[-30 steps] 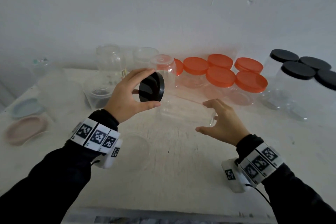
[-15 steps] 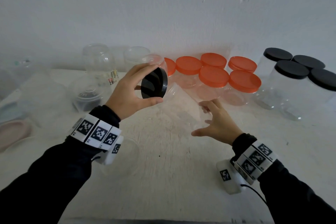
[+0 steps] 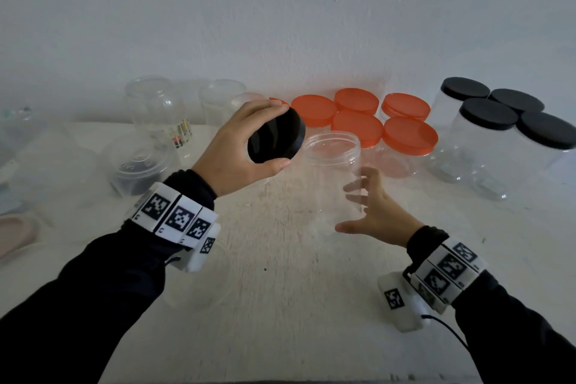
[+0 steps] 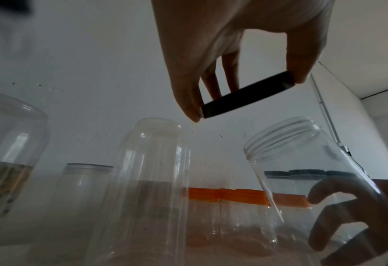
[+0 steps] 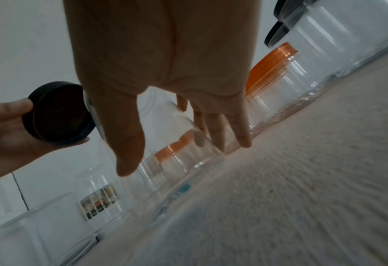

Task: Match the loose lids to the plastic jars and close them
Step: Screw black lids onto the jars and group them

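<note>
My left hand (image 3: 271, 138) pinches a black screw lid (image 3: 280, 129) by its rim between thumb and fingers, tilted, just left of and above the mouth of a clear plastic jar (image 3: 330, 165). In the left wrist view the lid (image 4: 247, 95) hangs above the jar's threaded neck (image 4: 279, 138) without touching it. My right hand (image 3: 346, 211) grips that jar low on its body, with the fingers (image 4: 338, 190) showing through the plastic. The jar stands nearly upright, mouth up. In the right wrist view the lid (image 5: 56, 113) shows its hollow underside.
Several orange-lidded jars (image 3: 358, 129) line the back wall, and black-lidded jars (image 3: 486, 115) stand at the right. Open clear jars (image 3: 156, 109) and an upturned tub (image 3: 140, 165) crowd the back left. Pink lids (image 3: 15, 231) lie at the left edge. A clear lid (image 3: 199, 293) lies under my left wrist.
My right hand has raised the clear jar from lying on its side to nearly upright. My left hand has carried the black lid rightward, close to the jar's mouth.
</note>
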A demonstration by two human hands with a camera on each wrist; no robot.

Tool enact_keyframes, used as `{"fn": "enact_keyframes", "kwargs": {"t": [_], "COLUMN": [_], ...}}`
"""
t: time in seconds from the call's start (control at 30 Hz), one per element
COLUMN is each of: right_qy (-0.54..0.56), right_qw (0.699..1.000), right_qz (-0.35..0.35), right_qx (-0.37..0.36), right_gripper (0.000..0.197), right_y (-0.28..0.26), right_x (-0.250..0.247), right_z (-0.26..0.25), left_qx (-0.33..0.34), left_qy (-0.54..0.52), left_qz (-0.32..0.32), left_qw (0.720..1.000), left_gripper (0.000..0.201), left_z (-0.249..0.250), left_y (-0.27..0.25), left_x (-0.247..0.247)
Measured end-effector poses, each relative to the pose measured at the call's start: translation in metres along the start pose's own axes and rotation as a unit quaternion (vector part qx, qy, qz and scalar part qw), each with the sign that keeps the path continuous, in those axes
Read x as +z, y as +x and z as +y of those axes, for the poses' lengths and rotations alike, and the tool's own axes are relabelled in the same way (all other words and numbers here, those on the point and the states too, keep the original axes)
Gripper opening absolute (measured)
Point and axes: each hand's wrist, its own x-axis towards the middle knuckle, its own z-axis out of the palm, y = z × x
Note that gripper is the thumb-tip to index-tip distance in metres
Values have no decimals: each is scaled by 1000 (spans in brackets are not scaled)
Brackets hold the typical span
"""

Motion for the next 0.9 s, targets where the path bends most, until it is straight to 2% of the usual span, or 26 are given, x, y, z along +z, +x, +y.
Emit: {"fn": "enact_keyframes", "kwargs": {"t": [0.2, 0.43, 0.53, 0.73, 0.9], "right_qy": [88, 103, 110, 115, 104], "right_qw": [995, 994, 993, 993, 994], "right_qz": [23, 6, 6, 38, 35], "right_qx": [31, 23, 29, 13, 4], "right_gripper": [73, 77, 72, 67, 67], "right_y": [-1, -3, -4, -5, -6], "right_x": [4, 6, 4, 1, 0], "right_z": [0, 5, 7, 6, 5], "left_qx": [12, 18, 27, 17, 27], "left_qy": [-16, -26, -20, -26, -11], "left_qz": [-29, -53, -65, -117, -161], "left_qw": [999, 998, 997, 993, 986], "left_gripper": [64, 65, 64, 63, 61], "left_z": [8, 14, 14, 18, 25], "left_y": [14, 29, 32, 37, 38], "left_x": [14, 25, 29, 36, 41]}}
